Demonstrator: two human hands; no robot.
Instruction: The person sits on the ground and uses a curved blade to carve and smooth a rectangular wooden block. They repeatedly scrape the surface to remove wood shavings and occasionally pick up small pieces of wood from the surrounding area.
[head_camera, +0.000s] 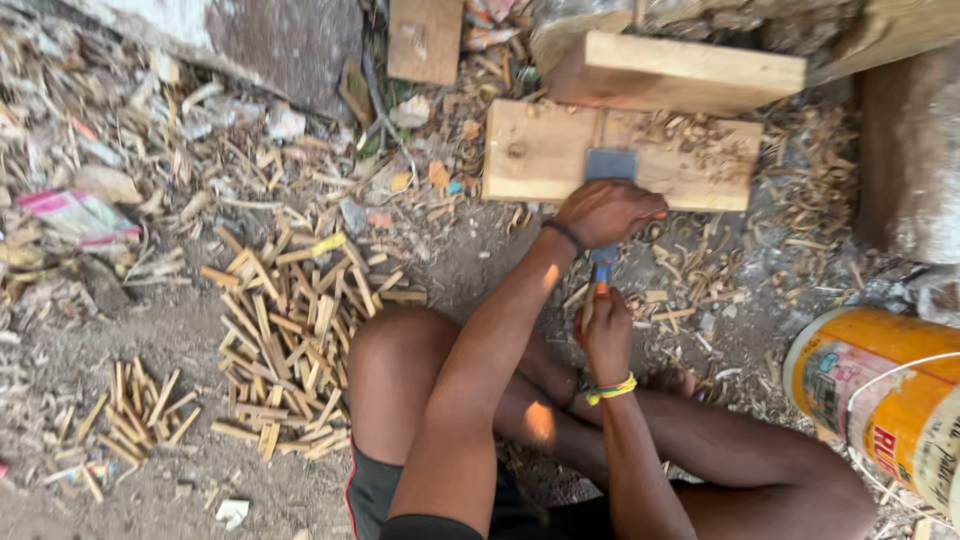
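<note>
Scanning from the left edge, I see a crumpled pink wrapper lying among dry scraps on the dirt. Nearer to me sits a small bundle of short wooden sticks, and just right of it a larger heap of cut sticks spreads across the ground beside my bent knee. Moving right, my left hand reaches far across and presses down, fingers curled over the top of a flat metal blade that stands against a pale wooden block. That block lies on the ground, with a second plank resting across its far edge and curled shavings scattered on its right half. Just nearer, my right hand is wrapped closed around a thin stick, holding it upright below the blade's blue handle; a yellow-green band circles that wrist. More shavings cover the dirt to the right, and at the right edge a yellow plastic bucket lies tipped on its side.
</note>
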